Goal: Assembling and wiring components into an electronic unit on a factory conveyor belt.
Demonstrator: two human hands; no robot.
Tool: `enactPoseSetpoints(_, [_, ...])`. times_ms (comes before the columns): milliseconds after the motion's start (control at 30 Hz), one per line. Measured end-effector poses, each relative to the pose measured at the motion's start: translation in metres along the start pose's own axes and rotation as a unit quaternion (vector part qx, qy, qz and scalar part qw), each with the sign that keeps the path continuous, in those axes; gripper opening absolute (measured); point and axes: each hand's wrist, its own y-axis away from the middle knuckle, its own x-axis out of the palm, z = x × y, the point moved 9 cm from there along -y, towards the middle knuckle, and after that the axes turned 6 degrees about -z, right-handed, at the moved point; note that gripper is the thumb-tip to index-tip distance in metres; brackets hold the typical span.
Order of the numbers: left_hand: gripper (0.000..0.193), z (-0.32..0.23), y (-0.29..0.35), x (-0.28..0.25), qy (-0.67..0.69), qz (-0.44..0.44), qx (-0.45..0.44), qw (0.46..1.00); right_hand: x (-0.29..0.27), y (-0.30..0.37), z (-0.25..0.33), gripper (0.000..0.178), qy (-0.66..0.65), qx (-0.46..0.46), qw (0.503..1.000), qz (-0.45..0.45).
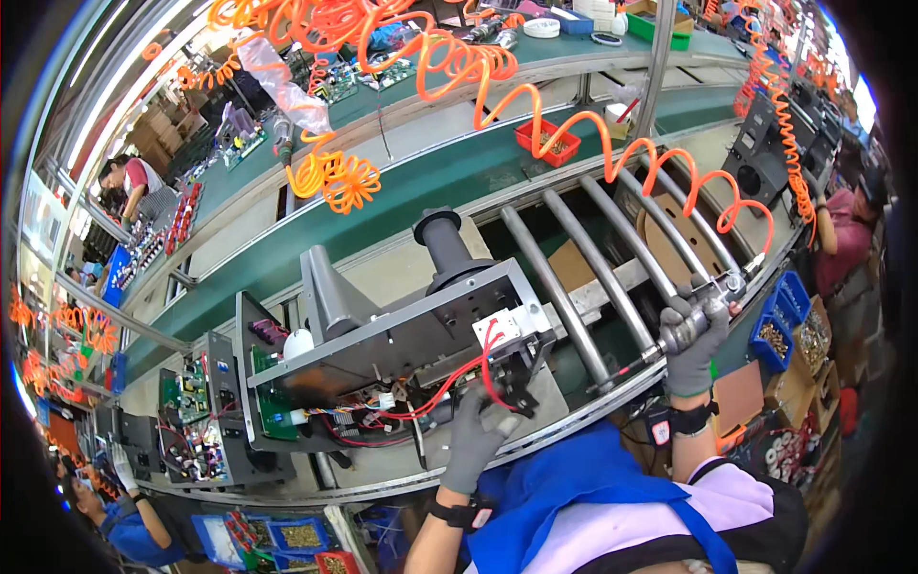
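My right hand (694,346), in a grey glove, is wrapped round a pneumatic screwdriver (681,330) over the right side of the line. The tool's bit points left, and an orange coiled air hose (736,182) runs to its rear. My left hand (475,440), also gloved, has its fingers curled at the near right corner of an open metal chassis (402,340), beside a black part (519,400) and red wires (448,390). What those fingers hold, if anything, is hidden. The chassis carries a black spool-like post (443,244) and a grey tapered funnel (330,287).
Metal rollers (593,277) lie right of the chassis. Another opened unit (196,421) stands to its left. A red bin of small parts (548,142) sits across the line. Blue screw bins (776,325) are at the right. Co-workers (134,187) are at the left and right edges.
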Motion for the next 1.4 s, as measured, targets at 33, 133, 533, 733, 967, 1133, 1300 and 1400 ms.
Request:
enactPoseSetpoints(33, [0.068,0.006,0.002,0.006,0.004,0.058,-0.019,0.998,0.004,0.004,0.004,0.041,0.010,-0.003,1.000,0.000])
enactPoseSetpoints(133, [0.052,-0.005,0.018,0.011,0.064,0.144,0.006,0.988,0.019,0.016,0.013,0.041,0.071,-0.005,0.997,0.044])
enactPoseSetpoints(533, [0.082,-0.091,0.091,0.015,0.692,0.309,-0.182,0.626,0.028,0.028,-0.005,0.044,0.056,0.034,0.996,0.061])
enactPoseSetpoints(733, [0.071,-0.106,0.091,0.001,0.419,0.306,-0.241,0.820,0.019,0.024,-0.008,0.044,0.049,0.052,0.997,0.043])
enactPoseSetpoints(967, [0.050,-0.073,0.025,0.008,-0.360,0.010,0.066,0.931,0.013,0.014,0.001,0.045,0.071,0.037,0.996,0.027])
enactPoseSetpoints(1133, [0.053,-0.010,-0.022,0.046,-0.395,-0.092,0.037,0.914,0.008,0.009,0.005,0.044,0.073,0.044,0.996,0.022])
enactPoseSetpoints(1300, [0.043,0.041,-0.050,0.062,0.075,-0.112,-0.017,0.991,0.001,0.002,0.014,0.045,0.073,0.038,0.997,0.009])
enactPoseSetpoints(1400, [0.040,0.037,-0.045,0.078,-0.187,-0.011,0.149,0.971,-0.001,-0.002,0.018,0.046,0.082,0.028,0.996,0.004])
